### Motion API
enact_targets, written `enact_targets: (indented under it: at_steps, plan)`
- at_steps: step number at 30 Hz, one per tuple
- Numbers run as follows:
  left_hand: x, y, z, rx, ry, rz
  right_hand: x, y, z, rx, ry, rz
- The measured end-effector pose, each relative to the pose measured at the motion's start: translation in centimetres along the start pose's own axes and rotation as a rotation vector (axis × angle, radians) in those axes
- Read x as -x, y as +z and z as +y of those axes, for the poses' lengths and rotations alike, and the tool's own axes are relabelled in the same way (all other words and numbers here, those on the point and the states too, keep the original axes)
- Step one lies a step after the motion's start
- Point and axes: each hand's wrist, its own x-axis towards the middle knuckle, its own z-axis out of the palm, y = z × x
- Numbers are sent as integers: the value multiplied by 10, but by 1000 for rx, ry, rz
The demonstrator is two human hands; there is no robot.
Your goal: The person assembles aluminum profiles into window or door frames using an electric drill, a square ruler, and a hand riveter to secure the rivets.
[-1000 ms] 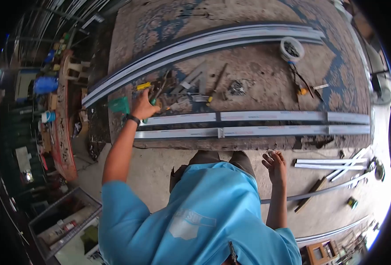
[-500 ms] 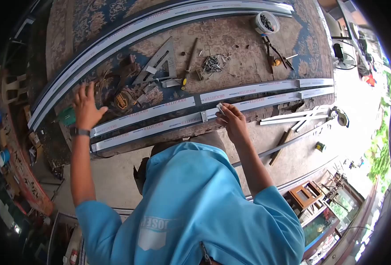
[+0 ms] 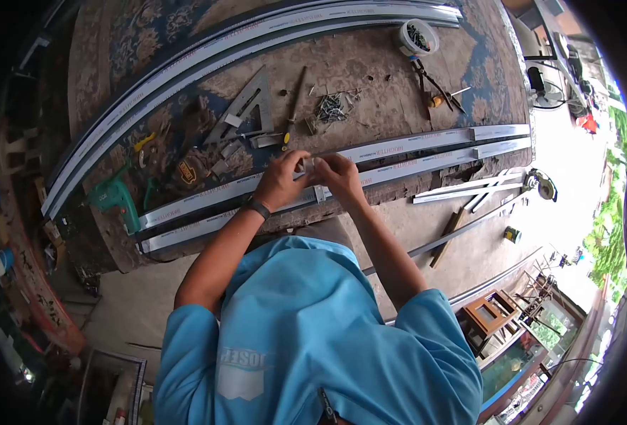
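My left hand point(image 3: 281, 181) and my right hand point(image 3: 340, 177) meet above the near pair of long aluminium profiles point(image 3: 391, 149), which are wrapped in printed white film. Between the fingertips of both hands is a small silvery metal piece point(image 3: 309, 163), mostly covered by the fingers, so its exact shape is hard to make out. Below the hands, a small metal bracket point(image 3: 320, 193) sits on the nearest profile. Just beyond lie a yellow-ended rod-like tool point(image 3: 296, 99) and a heap of screws point(image 3: 333, 107).
A green power drill point(image 3: 115, 198) rests at the table's left end. Further in are a tape measure point(image 3: 187, 172) and a metal set square point(image 3: 246, 113). Pliers point(image 3: 437, 85) lie by a white tub of screws point(image 3: 420, 37). More long profiles point(image 3: 207, 58) run along the far side.
My left hand has come from the table's left side, by the drill, to join my right hand at the small metal piece. My right hand has moved slightly left.
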Motion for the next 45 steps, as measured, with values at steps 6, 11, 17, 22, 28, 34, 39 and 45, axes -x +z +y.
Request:
enact_targets:
  at_steps: [6,11,17,22,28,34,39,45]
  plan:
    - [5,8,-3,-389,116,90,-68,0,-22,731,-566,249]
    - [11,16,-5,-446,58,112,-85,5,-2,660,-486,233]
    - [17,10,-16,-363,62,138,-6,4,-29,448,-389,94]
    - [20,9,-22,-311,75,151,15,26,-12,602,-328,75]
    - [15,10,-24,-362,153,137,15,27,-8,585,-368,185]
    - [12,13,-24,-337,129,166,5,8,-6,585,-456,130]
    - [10,14,-24,-363,129,153,18,19,-12,706,-441,65]
    - [9,17,-28,-369,145,191,15,27,0,663,-480,116]
